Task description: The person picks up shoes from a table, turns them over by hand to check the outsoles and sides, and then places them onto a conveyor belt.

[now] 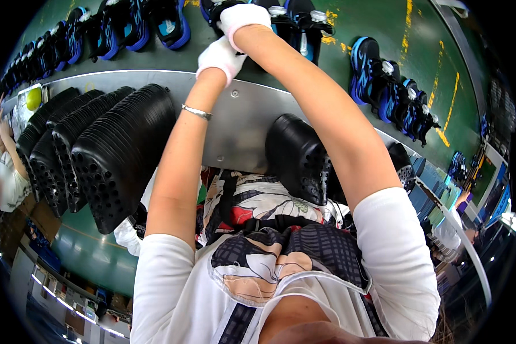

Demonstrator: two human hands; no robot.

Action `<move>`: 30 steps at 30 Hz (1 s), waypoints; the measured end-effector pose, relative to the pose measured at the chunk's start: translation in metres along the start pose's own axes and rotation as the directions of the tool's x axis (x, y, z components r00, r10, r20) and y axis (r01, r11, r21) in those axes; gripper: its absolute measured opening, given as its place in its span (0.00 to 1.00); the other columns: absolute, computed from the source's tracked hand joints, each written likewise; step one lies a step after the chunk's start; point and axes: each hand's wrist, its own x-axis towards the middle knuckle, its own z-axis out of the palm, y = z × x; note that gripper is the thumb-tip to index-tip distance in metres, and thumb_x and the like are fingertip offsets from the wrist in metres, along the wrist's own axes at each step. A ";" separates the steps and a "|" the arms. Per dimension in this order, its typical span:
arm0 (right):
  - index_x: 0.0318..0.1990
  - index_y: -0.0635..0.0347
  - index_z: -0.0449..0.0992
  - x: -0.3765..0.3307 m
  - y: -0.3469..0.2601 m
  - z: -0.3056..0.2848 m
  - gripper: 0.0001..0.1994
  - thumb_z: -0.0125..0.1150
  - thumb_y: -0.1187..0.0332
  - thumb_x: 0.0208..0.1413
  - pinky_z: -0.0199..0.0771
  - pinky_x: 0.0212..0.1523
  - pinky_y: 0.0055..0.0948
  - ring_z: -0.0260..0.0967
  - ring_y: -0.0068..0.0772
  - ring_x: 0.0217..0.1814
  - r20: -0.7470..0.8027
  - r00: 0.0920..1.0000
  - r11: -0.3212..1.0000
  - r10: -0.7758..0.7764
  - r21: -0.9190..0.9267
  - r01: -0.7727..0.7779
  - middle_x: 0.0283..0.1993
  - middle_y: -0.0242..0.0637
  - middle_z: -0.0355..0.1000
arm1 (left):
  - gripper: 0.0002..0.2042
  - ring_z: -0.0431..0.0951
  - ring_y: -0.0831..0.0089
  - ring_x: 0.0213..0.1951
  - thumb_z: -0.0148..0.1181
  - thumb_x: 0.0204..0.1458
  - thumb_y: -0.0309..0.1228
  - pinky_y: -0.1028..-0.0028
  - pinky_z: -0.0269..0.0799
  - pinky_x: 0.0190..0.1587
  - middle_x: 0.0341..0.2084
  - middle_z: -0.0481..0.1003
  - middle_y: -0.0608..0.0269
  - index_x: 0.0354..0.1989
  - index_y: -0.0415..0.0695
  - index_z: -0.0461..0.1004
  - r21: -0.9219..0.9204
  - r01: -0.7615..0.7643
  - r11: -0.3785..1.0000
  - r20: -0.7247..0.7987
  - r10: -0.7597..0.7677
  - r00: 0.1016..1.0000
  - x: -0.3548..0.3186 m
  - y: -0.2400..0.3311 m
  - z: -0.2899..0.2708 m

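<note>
Both my hands wear white gloves and reach out together to the green conveyor belt [344, 74], over a black-and-blue sneaker [211, 8]. My left hand [219, 58] is curled at the nearer side of the sneaker, just past the metal edge. My right hand [243, 20] is closed a little farther out and to the right, against the same shoe. The fingertips of both hands and most of that sneaker are hidden by the gloves. Right beside them stands another black-and-blue sneaker [305, 28] with pale stuffing in its opening.
More sneakers [135, 26] line the belt at left, and others [378, 80] stand at right. Several stacks of black insoles [123, 137] lie left on the metal ledge [235, 126]; another stack [295, 152] sits by my right forearm. A person [8, 180] is at far left.
</note>
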 end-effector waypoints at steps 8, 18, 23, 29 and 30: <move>0.43 0.59 0.73 -0.117 0.067 -0.039 0.17 0.46 0.56 0.56 0.68 0.47 0.41 0.69 0.51 0.46 -0.366 0.920 0.925 -0.137 0.284 0.251 0.42 0.50 0.72 | 0.17 0.73 0.55 0.46 0.59 0.48 0.38 0.61 0.72 0.47 0.45 0.71 0.55 0.48 0.54 0.73 0.375 -0.066 0.925 -0.292 0.185 0.938 0.009 -0.021 -0.052; 0.46 0.56 0.74 -0.362 0.193 0.026 0.16 0.54 0.58 0.55 0.71 0.46 0.30 0.73 0.42 0.44 -0.312 0.687 0.665 0.656 0.670 -0.331 0.41 0.43 0.75 | 0.22 0.61 0.50 0.60 0.64 0.45 0.43 0.65 0.58 0.60 0.58 0.60 0.40 0.48 0.47 0.75 -0.003 -0.430 0.903 -0.157 0.425 0.892 -0.021 0.002 0.009; 0.46 0.58 0.75 -0.466 0.212 0.055 0.15 0.54 0.61 0.55 0.71 0.46 0.27 0.74 0.37 0.44 -0.276 0.455 0.505 0.847 0.685 -0.525 0.42 0.42 0.76 | 0.21 0.61 0.47 0.59 0.62 0.47 0.44 0.66 0.58 0.60 0.59 0.57 0.35 0.47 0.46 0.76 0.193 -0.406 0.893 -0.180 0.439 0.880 -0.005 0.016 0.035; 0.48 0.59 0.73 -0.494 0.201 0.100 0.17 0.57 0.61 0.53 0.70 0.49 0.28 0.73 0.36 0.47 -0.155 0.478 0.440 0.864 0.693 -0.571 0.45 0.43 0.74 | 0.20 0.62 0.47 0.59 0.60 0.48 0.44 0.67 0.59 0.59 0.58 0.58 0.37 0.47 0.47 0.76 0.056 -0.471 0.880 -0.101 0.475 0.874 -0.003 0.044 0.052; 0.49 0.59 0.72 -0.493 0.205 0.110 0.19 0.58 0.61 0.51 0.70 0.49 0.29 0.73 0.36 0.47 -0.195 0.486 0.466 0.852 0.706 -0.534 0.45 0.43 0.74 | 0.21 0.62 0.48 0.59 0.60 0.48 0.44 0.67 0.59 0.60 0.59 0.59 0.38 0.48 0.48 0.75 0.033 -0.488 0.872 -0.088 0.489 0.868 0.000 0.041 0.051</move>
